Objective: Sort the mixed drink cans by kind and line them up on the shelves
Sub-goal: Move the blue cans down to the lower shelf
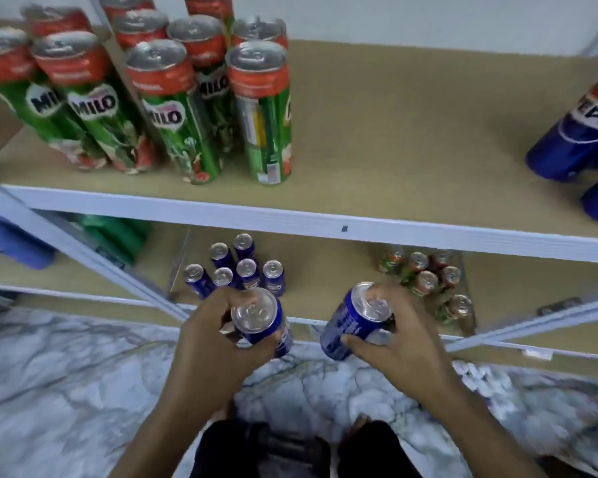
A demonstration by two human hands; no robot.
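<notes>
Dark trousers (290, 450) fill the bottom edge, above a marbled floor (66, 374). Just beyond, the left hand (208, 343) curls its grip round a blue can (259, 322), held nearly upright with its silver top facing the camera. The right hand (401, 343) wraps its grip round a second blue can (351, 322), whose long axis tilts, top leaning right; its print is too blurred to read. Both cans hover before the lower shelf (325, 270), where a cluster of blue cans (235, 267) and a smeared group of green cans (428, 277) stand. On the upper shelf (394, 132), upright green cans read "MILO" (163, 112); at right, a blue "PEPSI" can (580, 125) is cut off.
</notes>
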